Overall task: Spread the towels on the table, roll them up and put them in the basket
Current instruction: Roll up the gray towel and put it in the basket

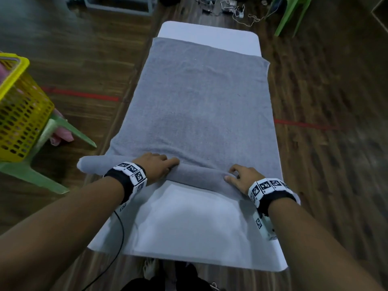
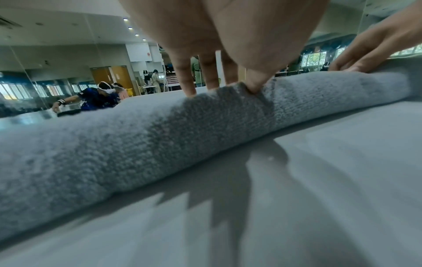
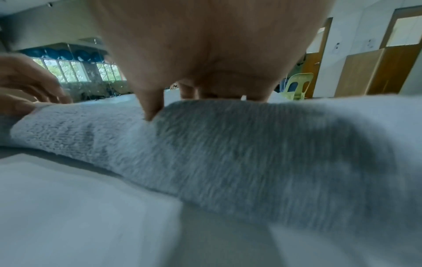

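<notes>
A grey towel (image 1: 199, 101) lies spread along the white table (image 1: 189, 227), and its near end is wound into a roll (image 1: 195, 175) that sticks out past the table's left edge. My left hand (image 1: 157, 166) lies on the roll left of centre, its fingers stretched over the top and pressing down (image 2: 222, 90). My right hand (image 1: 241, 177) grips the roll's right part, with its fingers bent over the far side and its thumb dug into the near side (image 3: 171, 103). The yellow basket (image 1: 19, 110) stands to the left.
The basket sits on a green plastic stool (image 1: 52, 133) beside the table's left edge, with pink cloth (image 1: 63, 135) by it. A green chair (image 1: 294, 15) and loose cables (image 1: 237, 11) are on the wooden floor beyond the table. A black cable (image 1: 119, 238) hangs from my left wrist.
</notes>
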